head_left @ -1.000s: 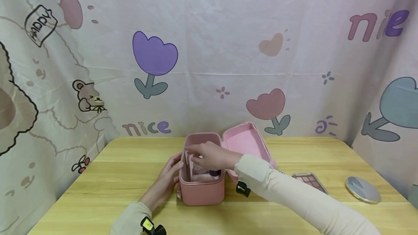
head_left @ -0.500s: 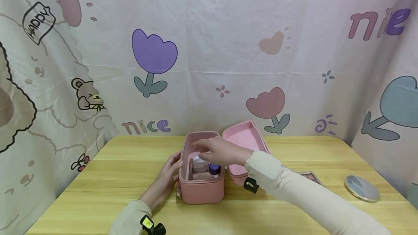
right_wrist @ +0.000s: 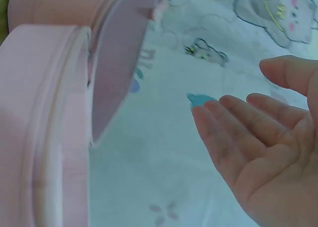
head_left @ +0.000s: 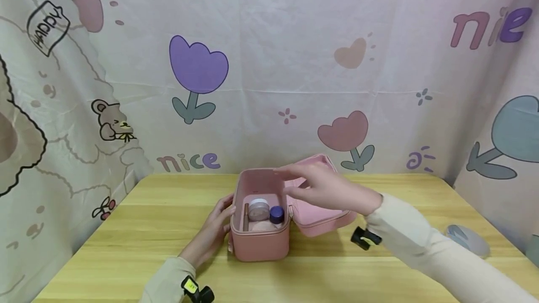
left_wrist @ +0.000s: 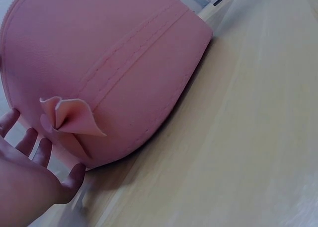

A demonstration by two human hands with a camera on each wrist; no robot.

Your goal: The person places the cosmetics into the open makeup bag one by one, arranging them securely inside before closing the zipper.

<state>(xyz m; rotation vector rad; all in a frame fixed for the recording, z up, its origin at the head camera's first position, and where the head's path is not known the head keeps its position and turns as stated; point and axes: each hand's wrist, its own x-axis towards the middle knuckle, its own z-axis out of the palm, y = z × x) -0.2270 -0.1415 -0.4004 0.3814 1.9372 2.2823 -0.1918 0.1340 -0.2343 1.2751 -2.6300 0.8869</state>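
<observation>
A smooth, stitched pink case (head_left: 262, 247) with rounded corners and a folded bow (left_wrist: 79, 120) stands unzipped on the wood-grained table (head_left: 168, 219), round jars (head_left: 258, 212) inside. The left hand's (head_left: 214, 224) loosely spread fingers touch its side; the right hand (head_left: 324, 185), fingers extended, thumb apart, hovers empty over the lid (head_left: 322, 217).

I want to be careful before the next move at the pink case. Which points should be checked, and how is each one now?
1. Left hand touching the pink case: ok, at its left side.
2. Right hand empty: ok, it holds nothing.
3. Lid open: ok, folded out to the right.
4. Lid unobstructed in the head view: not ok, the right hand covers part of it.
5. Blue-lidded jar inside the case: ok.
6. Table behind the right sleeve: cannot tell, hidden.
</observation>
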